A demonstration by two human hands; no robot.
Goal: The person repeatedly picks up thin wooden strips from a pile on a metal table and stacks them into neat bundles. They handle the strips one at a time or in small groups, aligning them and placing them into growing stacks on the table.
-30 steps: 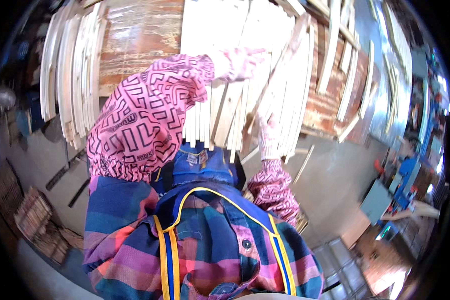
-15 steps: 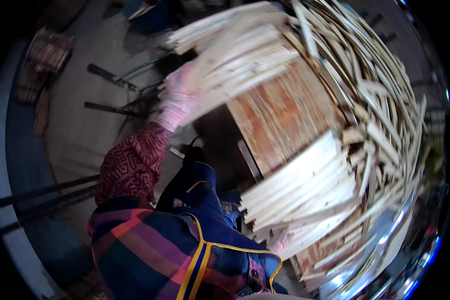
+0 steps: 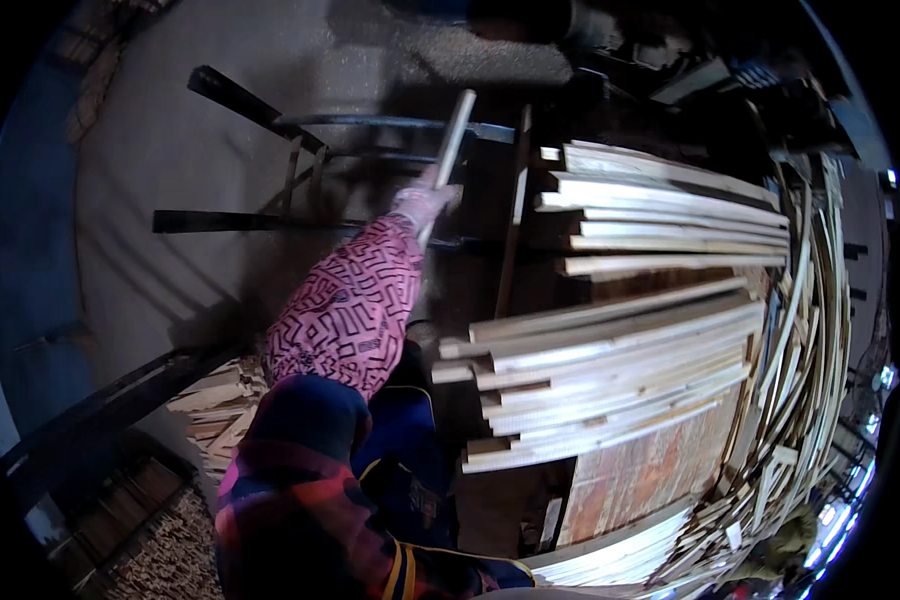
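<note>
My left hand (image 3: pixel 425 203), in a pale pinkish glove below a patterned pink sleeve, is closed around a narrow wooden strip (image 3: pixel 455 138). The strip slants upward past the fingers and stands apart from the piles, over a dark metal frame. To its right, a layer of pale wooden strips (image 3: pixel 620 350) lies with uneven ends across a reddish-brown board (image 3: pixel 650 480). Beyond that layer rests another group of strips (image 3: pixel 680 215). My right hand is out of the picture.
A black metal frame with long bars (image 3: pixel 240 100) stands by my left arm. Along the right side, a tangled heap of thin wood offcuts (image 3: pixel 795 370) borders the board. More stacked wood pieces (image 3: pixel 215 410) lie at the lower left. White strips (image 3: pixel 620 550) show at the bottom.
The view has swung round. My left hand, earlier over the far strips, now holds one strip away from them. My right hand, earlier at the near strips, has left the picture.
</note>
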